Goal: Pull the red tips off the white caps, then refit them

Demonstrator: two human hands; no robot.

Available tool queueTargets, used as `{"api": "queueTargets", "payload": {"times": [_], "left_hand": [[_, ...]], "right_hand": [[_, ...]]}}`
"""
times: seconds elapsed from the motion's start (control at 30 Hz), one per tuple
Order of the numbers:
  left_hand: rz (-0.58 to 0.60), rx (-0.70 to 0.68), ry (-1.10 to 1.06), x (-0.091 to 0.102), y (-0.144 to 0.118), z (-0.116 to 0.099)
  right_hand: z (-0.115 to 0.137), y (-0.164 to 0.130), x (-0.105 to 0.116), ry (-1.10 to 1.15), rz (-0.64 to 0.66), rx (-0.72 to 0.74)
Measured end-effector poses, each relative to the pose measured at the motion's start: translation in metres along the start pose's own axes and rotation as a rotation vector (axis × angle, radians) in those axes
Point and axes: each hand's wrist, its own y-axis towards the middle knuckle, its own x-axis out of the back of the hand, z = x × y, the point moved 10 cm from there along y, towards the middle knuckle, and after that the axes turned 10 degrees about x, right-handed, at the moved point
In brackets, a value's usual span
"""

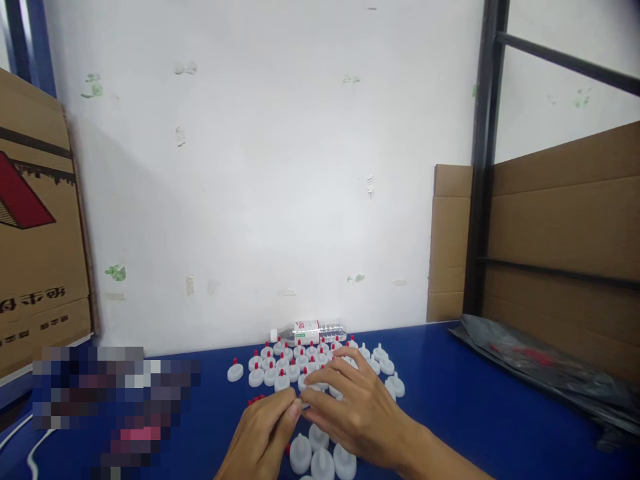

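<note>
Both hands meet low centre over the blue table (pixel 450 400). Left hand (pixel 263 430) fingertips pinched together on something small, can't tell what; right hand (pixel 357 407) fingers spread, resting on the white caps (pixel 300 365). Caps cluster just beyond and under the fingers, more near my wrists. Loose red tips (pixel 256 400) lie just left of the left fingertips, so left hand is nearer. Bottle (pixel 310 331) lies crosswise behind.
</note>
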Motion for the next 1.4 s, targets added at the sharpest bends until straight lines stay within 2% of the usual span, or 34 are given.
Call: {"api": "queueTargets", "payload": {"times": [0.1,0.27,0.37,0.53,0.73,0.83,0.93,1.0,1.07,1.1,1.17,1.27,1.33,1.4], "left_hand": [[-0.016,-0.001,0.006,0.002,0.002,-0.001],[0.109,-0.141,0.136,-0.012,0.007,-0.014],[0.162,-0.191,0.234,-0.020,0.006,-0.014],[0.171,-0.250,0.157,-0.019,0.002,-0.021],[0.192,-0.060,-0.012,-0.002,0.010,-0.022],[0.183,-0.004,-0.038,-0.004,0.010,-0.015],[0.164,0.081,-0.112,-0.013,0.012,0.003],[0.216,0.170,-0.236,-0.022,0.014,0.018],[0.276,0.274,-0.403,-0.023,0.019,0.033],[0.277,0.326,-0.479,-0.018,0.023,0.041],[0.211,0.326,-0.513,0.003,0.034,0.050],[0.060,0.296,-0.251,0.038,0.047,0.062],[0.006,0.269,0.037,0.049,0.050,0.065],[0.037,0.275,0.281,0.047,0.050,0.070]], "right_hand": [[0.000,0.000,0.004,-0.072,-0.038,-0.001],[0.001,-0.006,-0.004,-0.017,-0.002,0.054],[0.006,-0.009,-0.008,0.026,0.002,0.105],[0.009,-0.006,-0.002,0.037,-0.034,0.109],[0.004,0.003,0.008,-0.075,-0.038,0.110],[0.005,0.004,0.005,-0.092,-0.032,0.109],[0.003,0.001,-0.001,-0.097,-0.020,0.106],[-0.014,-0.007,-0.002,-0.083,-0.006,0.054],[-0.049,-0.023,0.004,-0.070,-0.012,-0.086],[-0.070,-0.033,0.009,-0.086,-0.020,-0.173],[-0.109,-0.054,0.023,-0.130,-0.049,-0.324],[-0.141,-0.075,0.030,-0.133,-0.049,-0.499],[-0.141,-0.077,0.020,-0.080,0.010,-0.529],[-0.132,-0.074,0.004,-0.008,0.092,-0.510]]}}
